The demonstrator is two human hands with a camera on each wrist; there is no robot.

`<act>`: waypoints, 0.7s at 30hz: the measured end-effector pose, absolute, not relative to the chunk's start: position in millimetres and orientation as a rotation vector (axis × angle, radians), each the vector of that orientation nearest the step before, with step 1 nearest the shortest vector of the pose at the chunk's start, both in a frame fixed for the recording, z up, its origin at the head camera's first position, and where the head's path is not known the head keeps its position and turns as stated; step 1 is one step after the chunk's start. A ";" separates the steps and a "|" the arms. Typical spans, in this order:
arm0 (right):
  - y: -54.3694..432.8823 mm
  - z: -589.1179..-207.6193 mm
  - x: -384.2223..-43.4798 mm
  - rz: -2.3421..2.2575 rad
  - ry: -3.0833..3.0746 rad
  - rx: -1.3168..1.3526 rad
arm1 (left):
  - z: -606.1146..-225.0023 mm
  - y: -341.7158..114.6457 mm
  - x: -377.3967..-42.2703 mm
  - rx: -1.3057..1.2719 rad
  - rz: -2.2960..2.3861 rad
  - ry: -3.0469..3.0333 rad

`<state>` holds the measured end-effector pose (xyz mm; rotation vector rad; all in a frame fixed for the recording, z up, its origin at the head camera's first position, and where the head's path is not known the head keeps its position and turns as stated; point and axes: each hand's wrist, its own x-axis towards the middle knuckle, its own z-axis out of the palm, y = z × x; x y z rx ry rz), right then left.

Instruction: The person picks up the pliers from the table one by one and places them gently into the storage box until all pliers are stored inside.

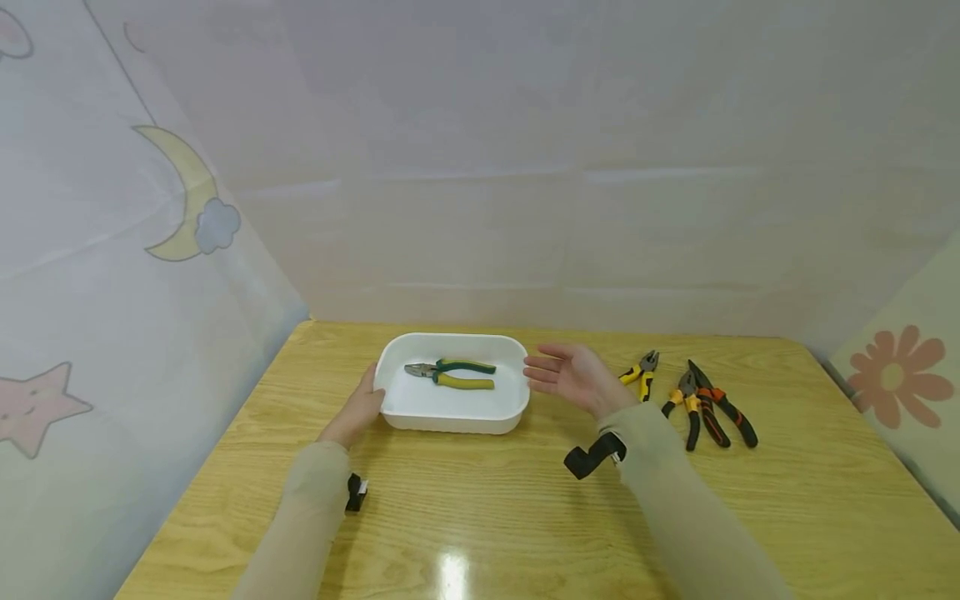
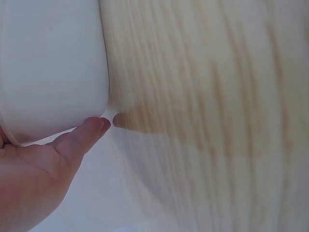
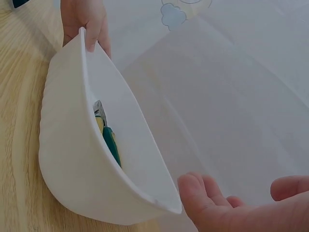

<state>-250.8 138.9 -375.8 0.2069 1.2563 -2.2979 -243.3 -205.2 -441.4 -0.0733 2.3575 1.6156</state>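
A white plastic basin (image 1: 450,423) is on the wooden table, with a pair of combination pliers (image 1: 463,382) lying in it. The pliers have green and yellow handles, and their jaws point left. My left hand (image 1: 358,410) grips the basin's left end, its thumb over the rim and its fingers along the outer wall. The right wrist view shows that grip from across the basin. Beside the basin's right end, my right hand (image 1: 576,379) holds nothing; its palm is turned up and its fingers are extended, a small gap from the rim.
Right of my right hand lie yellow-and-black pliers (image 1: 647,373), partly hidden by it. Farther right are orange-and-black pliers (image 1: 686,400) and long-nose pliers (image 1: 716,404) with black and red-orange handles. A pale printed cloth (image 1: 480,208) stands behind the table (image 1: 480,517).
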 end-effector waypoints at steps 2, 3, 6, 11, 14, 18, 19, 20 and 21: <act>141.0 -376.7 -249.1 -2.297 1.275 0.201 | -441.3 -205.5 -243.1 -0.076 1.619 2.359; 142.3 -377.3 -248.2 -2.297 1.282 0.197 | -441.3 -205.7 -243.1 -0.077 1.619 2.360; 146.8 -378.7 -245.4 -2.294 1.315 0.181 | -441.4 -205.9 -243.4 -0.088 1.614 2.372; 154.7 -379.1 -239.0 -2.279 1.391 0.175 | -440.8 -205.1 -243.7 -0.102 1.602 2.390; 159.7 -378.7 -235.2 -2.258 1.463 0.184 | -439.3 -204.0 -242.8 -0.085 1.603 2.391; 167.4 -379.0 -230.9 -2.209 1.586 0.189 | -439.2 -203.5 -241.8 -0.071 1.607 2.387; 169.2 -379.4 -230.1 -2.192 1.617 0.186 | -439.4 -203.5 -241.6 -0.071 1.607 2.385; 171.0 -379.8 -229.2 -2.176 1.644 0.180 | -439.6 -203.5 -241.5 -0.073 1.607 2.385; 172.8 -380.4 -228.5 -2.166 1.665 0.186 | -439.9 -203.6 -241.4 -0.074 1.603 2.386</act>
